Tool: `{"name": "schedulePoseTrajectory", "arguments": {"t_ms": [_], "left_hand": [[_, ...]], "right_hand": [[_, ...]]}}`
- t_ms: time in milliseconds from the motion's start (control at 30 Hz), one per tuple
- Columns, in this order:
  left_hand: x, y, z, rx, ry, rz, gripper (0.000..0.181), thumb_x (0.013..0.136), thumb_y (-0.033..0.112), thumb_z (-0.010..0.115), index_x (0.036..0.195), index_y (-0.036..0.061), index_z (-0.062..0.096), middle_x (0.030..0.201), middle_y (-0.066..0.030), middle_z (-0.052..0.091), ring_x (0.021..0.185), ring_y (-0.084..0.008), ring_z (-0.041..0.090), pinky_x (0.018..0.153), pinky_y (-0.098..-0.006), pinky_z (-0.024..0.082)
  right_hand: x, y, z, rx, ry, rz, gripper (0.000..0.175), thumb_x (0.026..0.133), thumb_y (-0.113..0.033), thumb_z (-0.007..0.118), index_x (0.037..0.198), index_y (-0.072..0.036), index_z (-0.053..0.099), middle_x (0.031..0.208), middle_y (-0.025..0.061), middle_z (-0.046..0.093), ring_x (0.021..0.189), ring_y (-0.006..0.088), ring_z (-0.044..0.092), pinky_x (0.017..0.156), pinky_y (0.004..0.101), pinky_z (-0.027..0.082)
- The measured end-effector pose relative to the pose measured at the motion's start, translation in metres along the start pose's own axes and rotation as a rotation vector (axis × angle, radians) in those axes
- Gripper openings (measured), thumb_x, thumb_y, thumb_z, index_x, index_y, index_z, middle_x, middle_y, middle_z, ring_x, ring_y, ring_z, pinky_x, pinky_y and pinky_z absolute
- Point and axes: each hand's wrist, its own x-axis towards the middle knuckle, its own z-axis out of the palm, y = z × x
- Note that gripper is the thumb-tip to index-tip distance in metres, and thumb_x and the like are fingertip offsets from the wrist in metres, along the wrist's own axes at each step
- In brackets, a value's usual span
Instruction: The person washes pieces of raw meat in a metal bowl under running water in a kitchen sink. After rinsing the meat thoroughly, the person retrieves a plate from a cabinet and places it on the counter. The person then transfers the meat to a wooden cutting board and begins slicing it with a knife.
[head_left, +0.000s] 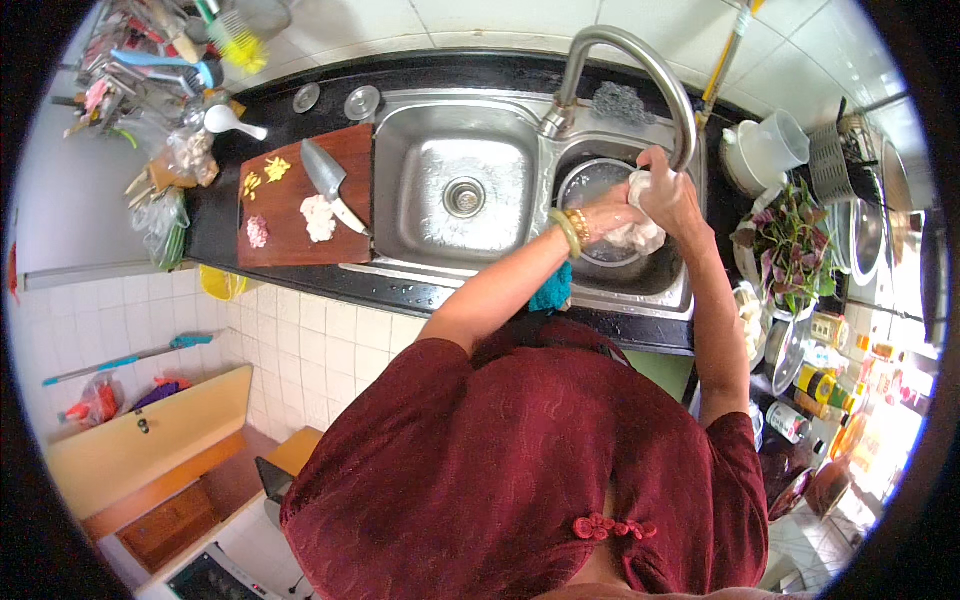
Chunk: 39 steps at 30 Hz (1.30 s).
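Note:
Both of my hands are over the right sink basin, gripping a wet whitish cloth (641, 229). My left hand (611, 214), with a bangle and a bracelet at its wrist, holds the cloth from the left. From the right, my right hand (667, 195) closes on its upper part, just below the spout of the steel faucet (634, 37). A round metal basin (589, 176) with water sits under them in the sink. The left sink basin (420, 202) lies beside it. On a wooden cutting board (300, 251) rest a knife (324, 169), chopped yellow bits (277, 168) and pale and pinkish pieces (319, 217).
A grey scouring pad (622, 103) lies behind the sink. Leafy purple-green vegetables (795, 247) and a white container (750, 157) stand on the right, with bottles (817, 384) nearer. A teal cloth (551, 289) hangs at the counter's front edge. Bags and a white spoon (234, 122) are at left.

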Motion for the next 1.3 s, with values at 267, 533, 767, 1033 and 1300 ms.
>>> {"name": "schedulePoseTrajectory", "arguments": {"t_ms": [267,533,767,1033,1300], "left_hand": [[0.010,-0.017,-0.023,0.723,0.549,0.157,0.027,0.076,0.021,0.058,0.094,0.0046,0.068,0.083,-0.0222,0.067,0.085,-0.0380,0.065,0.077,-0.0421,0.051],[0.010,0.021,-0.008,0.108,0.531,0.243,0.020,0.080,0.000,0.050,0.095,0.0008,0.063,0.078,-0.0071,0.065,0.064,-0.0159,0.063,0.055,-0.0286,0.051],[-0.006,0.076,0.016,-0.087,0.378,0.325,0.026,0.080,-0.001,0.042,0.101,0.0002,0.058,0.082,-0.0080,0.064,0.062,-0.0143,0.061,0.053,-0.0247,0.051],[0.000,0.070,0.004,0.057,0.076,0.112,0.063,0.083,-0.005,0.047,0.142,0.0089,0.030,0.114,-0.0164,0.061,0.085,-0.0256,0.068,0.062,-0.0324,0.057],[0.025,0.004,-0.017,0.516,0.141,0.002,0.056,0.073,-0.002,0.065,0.127,0.0036,0.051,0.105,-0.0044,0.063,0.088,-0.0134,0.060,0.077,-0.0285,0.050]], "right_hand": [[-0.007,0.045,0.077,0.214,0.196,-0.055,0.032,0.072,-0.003,0.062,0.103,-0.005,0.055,0.097,0.0199,0.063,0.092,0.0390,0.061,0.079,0.0427,0.048],[-0.067,0.114,0.194,0.163,0.046,0.269,0.053,0.081,-0.020,0.066,0.131,-0.014,0.049,0.101,0.0172,0.066,0.086,0.0347,0.065,0.080,0.0446,0.051],[-0.088,0.155,0.183,0.220,0.014,0.550,0.034,0.086,-0.027,0.062,0.108,-0.001,0.061,0.095,0.0239,0.066,0.093,0.0364,0.064,0.079,0.0410,0.050],[-0.034,0.076,0.071,0.104,-0.113,0.163,0.024,0.079,-0.018,0.059,0.096,0.000,0.061,0.086,0.0228,0.066,0.085,0.0404,0.064,0.077,0.0463,0.050],[-0.005,0.025,0.020,-0.104,0.011,-0.147,0.026,0.076,-0.020,0.060,0.098,-0.008,0.059,0.074,0.0188,0.065,0.073,0.0385,0.064,0.075,0.0511,0.047]]}}
